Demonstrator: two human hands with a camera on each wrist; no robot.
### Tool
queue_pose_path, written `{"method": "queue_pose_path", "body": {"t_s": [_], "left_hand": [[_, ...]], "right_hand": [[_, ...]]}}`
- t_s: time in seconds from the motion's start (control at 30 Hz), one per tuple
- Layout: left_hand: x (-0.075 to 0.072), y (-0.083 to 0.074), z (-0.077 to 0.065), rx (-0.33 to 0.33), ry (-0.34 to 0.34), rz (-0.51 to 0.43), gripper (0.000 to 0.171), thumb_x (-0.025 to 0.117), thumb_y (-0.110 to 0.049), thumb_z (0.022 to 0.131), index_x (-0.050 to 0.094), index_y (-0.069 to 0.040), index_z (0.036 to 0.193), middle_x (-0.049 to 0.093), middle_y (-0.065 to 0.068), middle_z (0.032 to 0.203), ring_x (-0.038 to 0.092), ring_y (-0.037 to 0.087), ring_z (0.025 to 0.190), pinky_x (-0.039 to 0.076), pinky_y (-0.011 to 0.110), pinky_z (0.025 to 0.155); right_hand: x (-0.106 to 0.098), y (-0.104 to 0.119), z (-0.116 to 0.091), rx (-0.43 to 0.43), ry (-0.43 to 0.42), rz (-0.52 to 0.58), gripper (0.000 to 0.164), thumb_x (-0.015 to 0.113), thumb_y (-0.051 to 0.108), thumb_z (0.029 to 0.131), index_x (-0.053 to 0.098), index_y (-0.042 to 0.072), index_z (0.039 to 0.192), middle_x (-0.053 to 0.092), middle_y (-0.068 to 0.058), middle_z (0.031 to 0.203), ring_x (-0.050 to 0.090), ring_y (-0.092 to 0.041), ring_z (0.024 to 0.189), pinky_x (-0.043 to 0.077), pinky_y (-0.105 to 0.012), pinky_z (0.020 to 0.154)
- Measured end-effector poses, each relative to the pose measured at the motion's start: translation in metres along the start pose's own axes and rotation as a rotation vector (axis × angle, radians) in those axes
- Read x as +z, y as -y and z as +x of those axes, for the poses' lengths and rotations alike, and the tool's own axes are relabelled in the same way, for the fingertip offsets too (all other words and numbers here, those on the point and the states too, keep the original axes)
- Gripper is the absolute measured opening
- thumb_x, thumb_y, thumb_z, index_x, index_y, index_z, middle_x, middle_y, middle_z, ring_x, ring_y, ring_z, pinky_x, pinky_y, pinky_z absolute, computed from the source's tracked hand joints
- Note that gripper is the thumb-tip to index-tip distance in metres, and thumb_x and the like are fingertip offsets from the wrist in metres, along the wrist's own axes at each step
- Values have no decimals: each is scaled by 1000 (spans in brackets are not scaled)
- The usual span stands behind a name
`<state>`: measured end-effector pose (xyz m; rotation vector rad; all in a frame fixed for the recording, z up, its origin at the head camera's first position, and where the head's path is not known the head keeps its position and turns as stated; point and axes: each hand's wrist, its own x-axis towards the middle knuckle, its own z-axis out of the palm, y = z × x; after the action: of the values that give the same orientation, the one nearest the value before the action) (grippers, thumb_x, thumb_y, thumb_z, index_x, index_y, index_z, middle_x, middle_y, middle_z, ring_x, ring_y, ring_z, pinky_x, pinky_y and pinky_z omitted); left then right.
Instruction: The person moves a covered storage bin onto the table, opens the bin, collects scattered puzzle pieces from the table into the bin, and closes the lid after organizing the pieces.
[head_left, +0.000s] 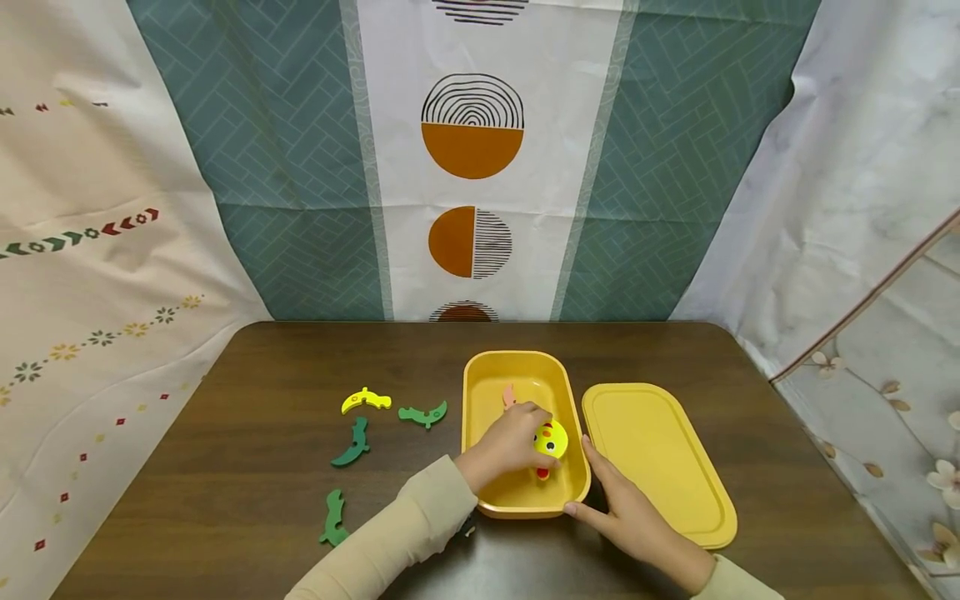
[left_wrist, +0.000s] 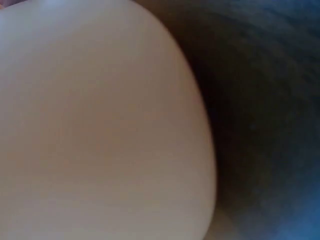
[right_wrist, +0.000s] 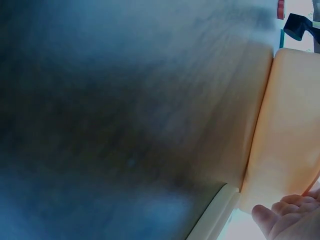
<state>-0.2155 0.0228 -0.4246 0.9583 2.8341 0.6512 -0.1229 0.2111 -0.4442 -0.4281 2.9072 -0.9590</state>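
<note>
The box [head_left: 517,493] looks like smooth moulded plastic with a soft gloss, and the yellow face piece [head_left: 552,440] inside it has a smooth finish. Right of the box, the lid [head_left: 660,467] is smooth, duller plastic. Beneath the box, the table [head_left: 255,475] shows wood grain with a low sheen. Behind the box hangs creased, printed cloth [head_left: 555,175]; a matt cloth sleeve [head_left: 401,533] lies before it.

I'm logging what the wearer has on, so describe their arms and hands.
The left sleeve is long, plain and cream-beige, with what looks like a wide cuff. Only the end of the matching right sleeve shows. The left hand and right hand wear no gloves; no cables or markings are visible.
</note>
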Motion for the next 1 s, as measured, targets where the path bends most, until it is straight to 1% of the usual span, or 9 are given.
{"method": "queue_pose_path", "body": {"t_s": [0.2,0.33,0.47,0.63,0.77,1.0], "left_hand": [[6,1,2,3,41,-10,65,78,-41,69,60,-3,118,60,8,113,57,17,100,47,26,91],[8,2,2,-12,49,-11,65,78,-39,69,59,-3,118,59,8,115,56,18,103,46,27,93],[8,3,2,-22,39,-30,65,77,-38,71,56,-3,121,57,8,118,55,19,107,45,29,95],[8,3,0,-7,24,-47,67,76,-37,72,53,-5,125,54,9,124,52,22,114,42,32,99],[8,3,-2,1,10,-49,69,77,-38,71,51,-4,126,53,9,125,50,23,115,42,33,99],[9,3,-5,-30,-13,-99,71,77,-38,71,49,-7,128,51,10,127,50,23,115,43,35,98]], "right_hand": [[-1,0,-1,-7,-15,-11,87,62,49,81,21,8,146,31,-16,147,38,-32,131,35,-51,101],[-1,0,-1,-16,-24,-14,88,62,49,81,21,8,146,31,-15,147,37,-32,132,35,-50,101],[-1,0,1,-12,-24,-16,88,63,49,80,21,8,146,31,-14,148,37,-31,132,35,-50,101],[0,0,2,-15,-27,-13,88,63,48,81,21,8,146,31,-15,147,38,-32,131,36,-51,100],[1,0,1,-17,-29,-7,88,63,48,81,21,8,146,31,-14,148,37,-32,132,36,-51,101],[4,-1,0,-36,-43,-12,87,64,46,80,22,6,146,33,-15,146,39,-31,130,37,-51,99]]}}
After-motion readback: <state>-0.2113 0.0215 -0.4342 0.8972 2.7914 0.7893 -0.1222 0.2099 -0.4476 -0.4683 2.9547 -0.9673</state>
